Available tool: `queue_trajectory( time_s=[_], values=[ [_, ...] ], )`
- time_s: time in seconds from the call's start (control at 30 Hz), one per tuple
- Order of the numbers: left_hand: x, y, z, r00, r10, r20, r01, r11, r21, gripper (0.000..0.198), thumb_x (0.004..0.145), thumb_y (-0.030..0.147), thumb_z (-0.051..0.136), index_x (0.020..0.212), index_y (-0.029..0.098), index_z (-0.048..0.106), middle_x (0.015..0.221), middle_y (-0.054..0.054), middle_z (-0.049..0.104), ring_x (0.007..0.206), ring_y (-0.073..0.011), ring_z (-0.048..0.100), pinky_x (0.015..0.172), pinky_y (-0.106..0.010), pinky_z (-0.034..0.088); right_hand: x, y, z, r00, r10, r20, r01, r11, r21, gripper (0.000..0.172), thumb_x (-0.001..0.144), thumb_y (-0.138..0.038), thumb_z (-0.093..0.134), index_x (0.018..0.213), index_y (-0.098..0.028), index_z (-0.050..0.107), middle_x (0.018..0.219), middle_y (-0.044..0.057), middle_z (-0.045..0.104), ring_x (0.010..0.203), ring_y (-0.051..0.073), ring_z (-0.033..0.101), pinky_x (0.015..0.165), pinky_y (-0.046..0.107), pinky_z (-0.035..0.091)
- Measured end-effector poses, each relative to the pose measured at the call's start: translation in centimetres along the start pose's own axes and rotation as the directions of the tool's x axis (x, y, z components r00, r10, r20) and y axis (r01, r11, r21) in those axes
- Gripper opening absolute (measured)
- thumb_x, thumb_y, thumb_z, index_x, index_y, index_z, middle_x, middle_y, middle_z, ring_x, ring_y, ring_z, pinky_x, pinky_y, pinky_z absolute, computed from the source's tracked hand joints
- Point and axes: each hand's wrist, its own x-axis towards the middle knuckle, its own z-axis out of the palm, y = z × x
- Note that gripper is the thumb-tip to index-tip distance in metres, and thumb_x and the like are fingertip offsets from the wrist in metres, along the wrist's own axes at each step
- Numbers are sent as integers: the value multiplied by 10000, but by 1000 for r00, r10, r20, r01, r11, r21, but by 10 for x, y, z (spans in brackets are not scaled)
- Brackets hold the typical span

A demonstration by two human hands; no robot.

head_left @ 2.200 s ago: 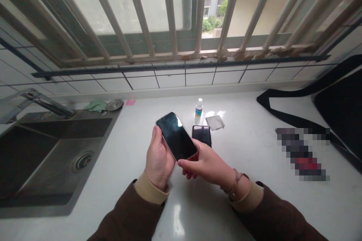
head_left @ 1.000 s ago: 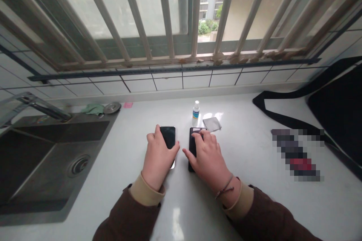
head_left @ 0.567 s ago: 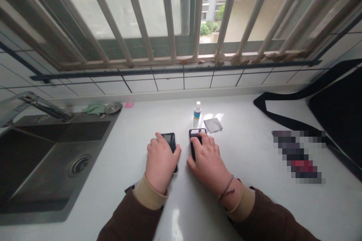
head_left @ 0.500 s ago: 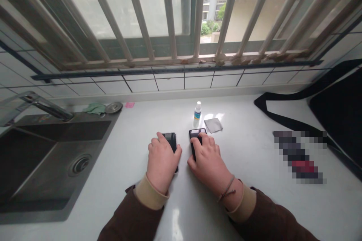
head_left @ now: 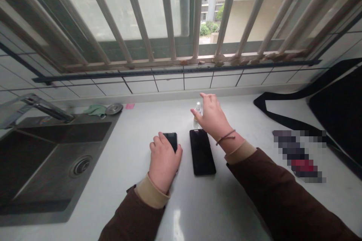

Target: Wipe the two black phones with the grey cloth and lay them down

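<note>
My left hand (head_left: pixel 164 160) lies over a dark phone (head_left: pixel 172 140) on the white counter, its fingers and thumb around the phone's sides. A second black phone (head_left: pixel 202 154) lies flat and uncovered to the right of it. Behind that phone stands a small clear bottle (head_left: pixel 197 111) with a white top. My right hand (head_left: pixel 212 116) is beside the bottle, thumb and fingers apart, with nothing seen between them; the hand hides part of the bottle. The grey cloth square is out of sight behind my right hand.
A steel sink (head_left: pixel 56 158) with a faucet (head_left: pixel 48 109) is at the left. By its back corner are a green cloth (head_left: pixel 96 110), a round metal strainer (head_left: pixel 114 109) and a pink slip (head_left: pixel 130 106). A black bag (head_left: pixel 339 109) with a strap and a blurred item are at the right.
My right hand has left the right phone and moved up to the bottle, its fingers spreading. The right phone is now uncovered. My left hand has barely moved.
</note>
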Motion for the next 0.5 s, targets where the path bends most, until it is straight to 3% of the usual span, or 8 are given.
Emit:
queue_trajectory(
  time_s=[0.07, 0.17, 0.37, 0.5],
  values=[
    [0, 0, 0, 1000, 1, 2, -1, 1000, -1, 781, 989, 429, 655, 1484, -156, 502, 1210, -271, 627, 1079, -384, 603, 1012, -487, 518, 18, 4, 7, 994, 1, 111, -3, 1000, 19, 391, 994, -246, 715, 1355, -108, 656, 1291, 215, 679, 1211, 343, 645, 1074, 474, 497],
    [0, -2, 0, 1000, 20, 0, -20, 1000, 7, 783, 994, 432, 651, 1478, -165, 505, 1196, -271, 633, 1086, -391, 603, 1013, -491, 516, 30, -3, 15, 983, -49, 179, 41, 998, 46, 140, 992, -190, 739, 1124, -144, 751, 1082, 134, 748, 1035, 278, 693, 976, 397, 517],
    [-1, -3, 3, 999, 37, -18, -37, 999, 18, 826, 1001, 433, 631, 1512, -193, 463, 1214, -293, 634, 1084, -389, 595, 999, -490, 512, 42, -43, 35, 961, -178, 213, 153, 980, 131, 181, 1010, -252, 784, 1159, -153, 759, 1099, 91, 757, 958, 205, 696, 921, 323, 512],
    [-1, -2, 2, 999, 28, -17, -28, 1000, 10, 826, 999, 435, 626, 1514, -190, 467, 1209, -297, 636, 1068, -382, 590, 990, -494, 511, 46, -56, 53, 944, -227, 239, 194, 969, 154, 167, 999, -245, 801, 1139, -164, 759, 1113, 93, 756, 995, 214, 701, 932, 325, 510]
  ],
)
